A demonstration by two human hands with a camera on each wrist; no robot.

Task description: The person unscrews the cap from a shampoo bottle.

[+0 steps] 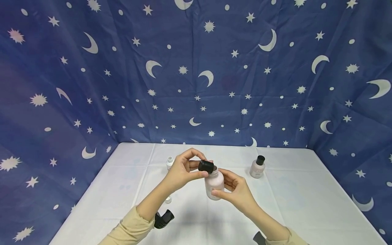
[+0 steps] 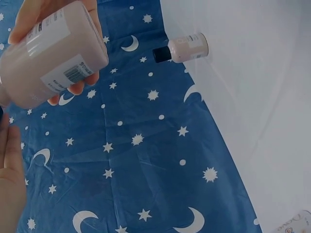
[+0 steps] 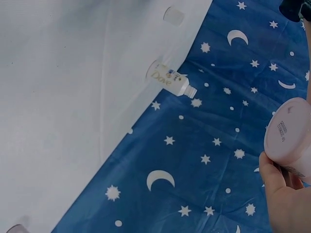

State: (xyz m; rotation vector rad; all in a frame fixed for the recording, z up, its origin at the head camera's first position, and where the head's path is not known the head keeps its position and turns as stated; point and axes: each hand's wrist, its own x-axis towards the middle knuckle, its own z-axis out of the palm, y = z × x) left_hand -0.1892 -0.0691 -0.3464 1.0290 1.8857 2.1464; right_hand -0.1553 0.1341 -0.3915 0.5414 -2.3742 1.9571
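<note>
My left hand (image 1: 185,168) pinches a black cap (image 1: 206,166) between thumb and fingers. The cap is tilted at the open, threaded neck of a pale pink bottle (image 1: 214,186). Thumb and fingers of my right hand (image 1: 237,190) grip that bottle round its body, above the white table. In the left wrist view a barcode label shows on the pink bottle (image 2: 63,58), and part of my left hand (image 2: 10,179) is at the lower left edge. The right wrist view shows the bottle's base (image 3: 286,128) over my right hand (image 3: 291,204).
A second pink bottle (image 1: 257,167) with its black cap on stands at the right. Behind my left hand is a small white Dove bottle (image 3: 167,77) without a cap. A white cap (image 1: 168,199) lies near my left forearm. Blue star-patterned cloth (image 1: 196,85) surrounds the table (image 1: 306,190).
</note>
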